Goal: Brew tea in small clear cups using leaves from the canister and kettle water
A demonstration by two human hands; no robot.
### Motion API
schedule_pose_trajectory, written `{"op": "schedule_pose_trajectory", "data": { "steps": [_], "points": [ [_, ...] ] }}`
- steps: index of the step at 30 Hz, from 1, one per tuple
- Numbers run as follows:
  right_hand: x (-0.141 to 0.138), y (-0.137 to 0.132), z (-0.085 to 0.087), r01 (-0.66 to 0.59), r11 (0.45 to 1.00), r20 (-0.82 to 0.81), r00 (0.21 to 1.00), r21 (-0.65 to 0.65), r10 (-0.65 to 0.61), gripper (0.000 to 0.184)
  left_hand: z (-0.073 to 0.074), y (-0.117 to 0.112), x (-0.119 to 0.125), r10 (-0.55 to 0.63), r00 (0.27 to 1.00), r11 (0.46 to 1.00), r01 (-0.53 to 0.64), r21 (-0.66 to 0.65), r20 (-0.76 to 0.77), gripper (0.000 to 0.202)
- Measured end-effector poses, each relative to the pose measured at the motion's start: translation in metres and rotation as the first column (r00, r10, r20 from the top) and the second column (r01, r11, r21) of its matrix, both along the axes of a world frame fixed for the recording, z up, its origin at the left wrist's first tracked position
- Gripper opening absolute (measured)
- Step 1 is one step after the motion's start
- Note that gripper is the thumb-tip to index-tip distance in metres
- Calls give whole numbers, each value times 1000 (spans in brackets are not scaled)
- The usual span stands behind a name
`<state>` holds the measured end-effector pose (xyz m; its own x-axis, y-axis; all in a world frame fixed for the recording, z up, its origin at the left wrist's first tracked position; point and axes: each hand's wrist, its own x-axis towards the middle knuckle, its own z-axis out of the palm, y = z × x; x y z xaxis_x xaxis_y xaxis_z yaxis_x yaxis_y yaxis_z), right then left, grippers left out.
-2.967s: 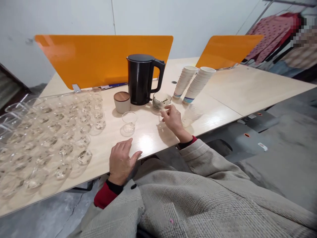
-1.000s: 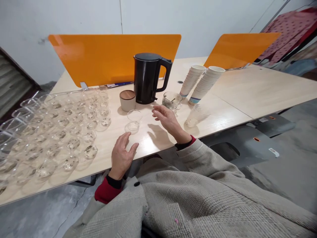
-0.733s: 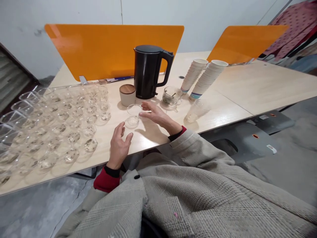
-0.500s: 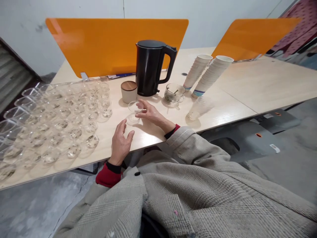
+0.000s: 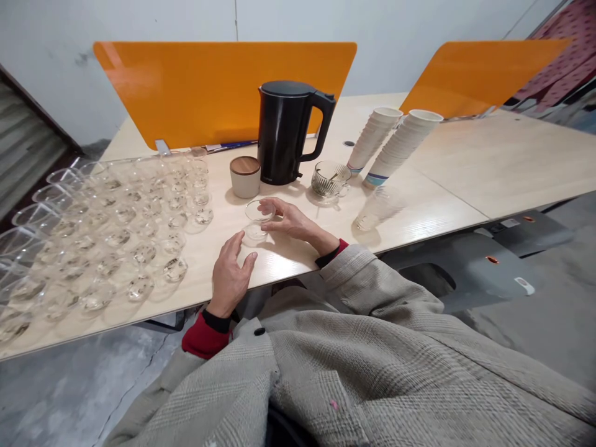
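A clear plastic cup (image 5: pixel 255 231) stands upright on the table in front of me. My right hand (image 5: pixel 289 220) is around its right side, fingers behind the rim and thumb in front. Close by on the near left, my left hand (image 5: pixel 231 273) holds nothing, its thumb spread away from the fingers, apart from the cup. Behind the cup sits a pale canister (image 5: pixel 245 183) with a wooden lid. A ribbed glass cup (image 5: pixel 328 183) with dark bits and a spoon-like handle in it stands right of the black kettle (image 5: pixel 284 136).
Rows of clear cups (image 5: pixel 125 239) with dark bits in their bottoms cover the table's left side. Two stacks of paper cups (image 5: pixel 395 149) and a stack of clear cups (image 5: pixel 372 211) are at the right. Orange dividers (image 5: pixel 200 93) rise behind; grey chairs (image 5: pixel 470 267) stand at the right edge.
The view has shifted slightly. The cup and my right hand are a little nearer to me, with the thumb slightly farther right on the cup. My left hand stays almost the same.
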<state>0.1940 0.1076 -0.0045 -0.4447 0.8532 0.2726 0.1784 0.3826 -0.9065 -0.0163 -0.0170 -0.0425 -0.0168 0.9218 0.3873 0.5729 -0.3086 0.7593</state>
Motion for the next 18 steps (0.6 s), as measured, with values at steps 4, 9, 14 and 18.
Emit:
{"op": "schedule_pose_trajectory", "data": {
  "steps": [4,9,14,18],
  "points": [
    [1,-2,-3,15,1000,15,1000,-10,-14,79,2,-1,0,-2,1000,1000,2,-3,-24,52],
    [17,-5,5,43,999,30,999,-15,-43,97,3,-3,-1,-5,1000,1000,6,4,-24,52],
    [44,14,37,361,928,-116,930,96,-349,99,5,-4,-1,2,1000,1000,-2,-27,3,52],
    [59,69,72,611,747,-166,791,261,-589,97,5,-4,-1,-7,1000,1000,7,-18,18,52]
  ]
}}
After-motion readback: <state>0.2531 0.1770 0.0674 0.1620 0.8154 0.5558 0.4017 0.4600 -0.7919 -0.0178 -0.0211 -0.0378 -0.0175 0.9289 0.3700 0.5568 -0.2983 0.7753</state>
